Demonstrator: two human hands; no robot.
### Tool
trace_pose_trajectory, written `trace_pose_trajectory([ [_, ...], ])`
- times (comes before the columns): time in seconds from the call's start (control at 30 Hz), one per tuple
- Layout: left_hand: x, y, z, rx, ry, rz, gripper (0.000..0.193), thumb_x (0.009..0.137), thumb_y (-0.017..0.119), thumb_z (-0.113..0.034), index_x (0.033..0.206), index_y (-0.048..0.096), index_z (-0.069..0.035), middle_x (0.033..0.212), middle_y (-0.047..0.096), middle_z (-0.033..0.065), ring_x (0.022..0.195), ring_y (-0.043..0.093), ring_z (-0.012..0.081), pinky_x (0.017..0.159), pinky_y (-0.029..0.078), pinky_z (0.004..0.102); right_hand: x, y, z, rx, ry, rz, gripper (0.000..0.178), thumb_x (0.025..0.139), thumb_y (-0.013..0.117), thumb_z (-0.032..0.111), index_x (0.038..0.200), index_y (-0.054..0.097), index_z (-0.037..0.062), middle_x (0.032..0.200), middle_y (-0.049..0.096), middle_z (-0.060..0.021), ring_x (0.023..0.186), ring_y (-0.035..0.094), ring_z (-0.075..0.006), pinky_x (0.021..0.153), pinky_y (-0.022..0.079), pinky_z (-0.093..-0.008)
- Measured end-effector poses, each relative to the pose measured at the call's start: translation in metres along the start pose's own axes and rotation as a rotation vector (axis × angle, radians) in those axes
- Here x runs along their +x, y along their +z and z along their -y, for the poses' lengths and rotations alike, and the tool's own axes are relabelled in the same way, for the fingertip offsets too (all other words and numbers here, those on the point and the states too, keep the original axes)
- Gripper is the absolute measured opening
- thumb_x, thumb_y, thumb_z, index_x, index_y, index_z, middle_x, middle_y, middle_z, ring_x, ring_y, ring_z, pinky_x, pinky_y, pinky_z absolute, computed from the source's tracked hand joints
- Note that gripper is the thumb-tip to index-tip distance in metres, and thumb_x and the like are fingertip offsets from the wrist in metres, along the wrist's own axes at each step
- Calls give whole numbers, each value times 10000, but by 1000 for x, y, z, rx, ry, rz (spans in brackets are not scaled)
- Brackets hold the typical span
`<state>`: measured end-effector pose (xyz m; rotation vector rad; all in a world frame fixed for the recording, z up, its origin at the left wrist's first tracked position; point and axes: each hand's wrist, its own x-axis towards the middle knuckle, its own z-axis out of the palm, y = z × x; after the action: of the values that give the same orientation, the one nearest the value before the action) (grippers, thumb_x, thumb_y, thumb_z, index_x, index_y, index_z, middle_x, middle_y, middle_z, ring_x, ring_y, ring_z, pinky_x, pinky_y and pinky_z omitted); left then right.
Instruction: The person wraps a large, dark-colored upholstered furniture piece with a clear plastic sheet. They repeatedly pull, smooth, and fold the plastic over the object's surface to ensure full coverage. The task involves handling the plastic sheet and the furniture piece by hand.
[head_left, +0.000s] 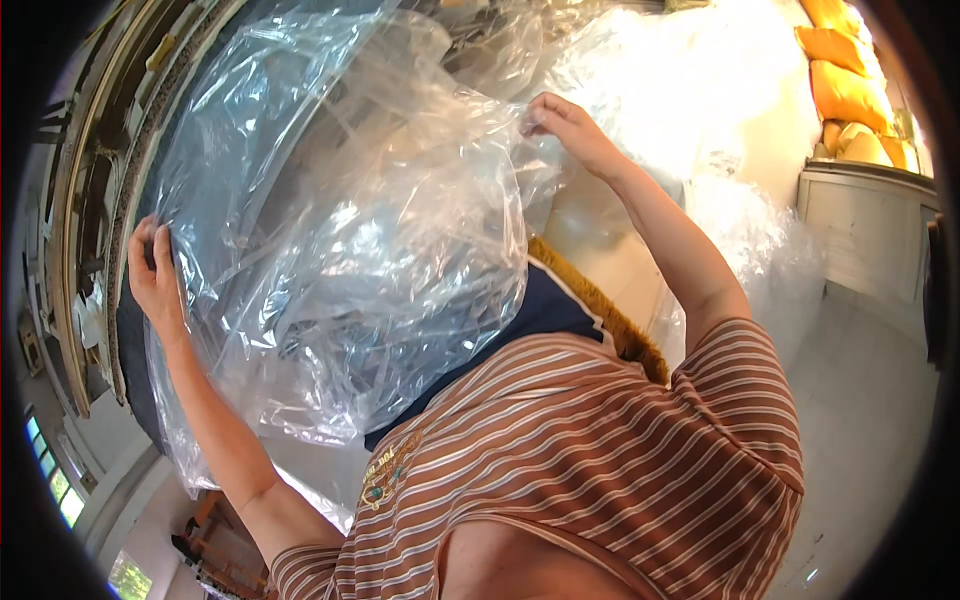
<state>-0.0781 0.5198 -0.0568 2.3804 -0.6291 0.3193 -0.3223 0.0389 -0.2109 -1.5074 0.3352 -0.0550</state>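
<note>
I'm pinching clear plastic film [400, 240], right hand [563, 121] at one o'clock; left hand [157, 282] at nine, I can't tell; pulling gently seems best.

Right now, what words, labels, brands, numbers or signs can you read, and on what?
Brown-and-white striped short-sleeved shirt: small, tilted chest lettering beside an embroidered-looking motif; too small and distorted to read in full, so not transcribed.
Crumpled clear plastic sheeting: no readable text; folds and glare could hide some.
Stacked orange-yellow bundles: none readable.
No readable labels, brands, numbers or signs elsewhere.
</note>
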Motion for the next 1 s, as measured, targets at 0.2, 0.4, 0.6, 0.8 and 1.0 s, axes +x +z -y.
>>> trace_pose_trajectory([
  [0.2, -6, -10, 39, -262, -127, -164, 141, 936, 572, -150, 947, 551, -10, 860, 512, -17, 798, 459, 52, 748, 383, 192, 26, -38, 118, 203, 55, -44, 163, 962, 463, 253, 868, 485, 121, 699, 379, 73, 584, 284, -34, 502, 242, -195],
  [0.4, -37, -38, 53, -227, -223, -222, 140, 940, 565, -145, 934, 537, -8, 848, 501, -21, 788, 454, 53, 739, 372, 188, 57, -41, 179, 136, 6, 54, 254, 953, 505, 353, 1011, 550, 110, 741, 382, 68, 595, 304, -32, 491, 246, -190],
  [0.6, -58, -60, 73, -250, -274, -263, 133, 941, 561, -141, 913, 532, -14, 837, 489, -29, 786, 446, 51, 741, 365, 183, 74, 0, 216, -452, -440, -21, 363, 869, 656, 327, 1148, 594, 103, 970, 593, 21, 786, 545, -72, 752, 436, -196],
  [0.8, -62, -65, 69, -203, -308, -256, 140, 948, 547, -154, 917, 543, -18, 841, 492, -27, 785, 442, 58, 747, 363, 185, 114, 21, 232, -380, -415, -69, 271, 853, 669, 267, 1028, 641, 63, 843, 596, 42, 786, 508, -38, 733, 400, -202],
  [1.0, -59, -66, 46, -231, -409, -326, 164, 933, 569, -162, 938, 589, 1, 868, 528, -21, 829, 474, 64, 779, 379, 198, 207, 52, 230, -393, -353, -183, 183, 874, 602, 243, 884, 619, 62, 824, 634, -25, 751, 574, -115, 654, 441, -292],
])
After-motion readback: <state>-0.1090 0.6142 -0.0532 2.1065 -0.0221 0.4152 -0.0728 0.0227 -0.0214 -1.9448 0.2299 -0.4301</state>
